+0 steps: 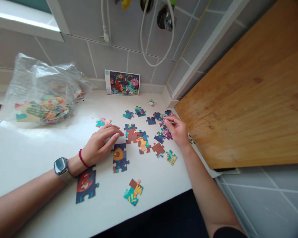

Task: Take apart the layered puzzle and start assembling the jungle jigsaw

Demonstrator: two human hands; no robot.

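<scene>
My left hand (101, 142) rests on the table with its fingers loosely stretched out, holding nothing. Its fingertips lie beside joined pieces with a brown bear (131, 135) and a yellow animal (143, 142). Under the left wrist is a joined section with a red animal (85, 183); just below the hand sits another with a lion (119, 157). At the right, my right hand (177, 129) is closed in a pinch on a puzzle piece (163, 120), partly hidden by the fingers, over a cluster of dark and purple pieces (167, 134).
A picture card (124, 83) leans on the tiled wall. A clear plastic bag (44, 96) of pieces stands at the left. Loose pieces include a brown one (158, 149), a leafy one (171, 157) and a joined pair (133, 192) near the front edge. A wooden panel (250, 89) bounds the right side.
</scene>
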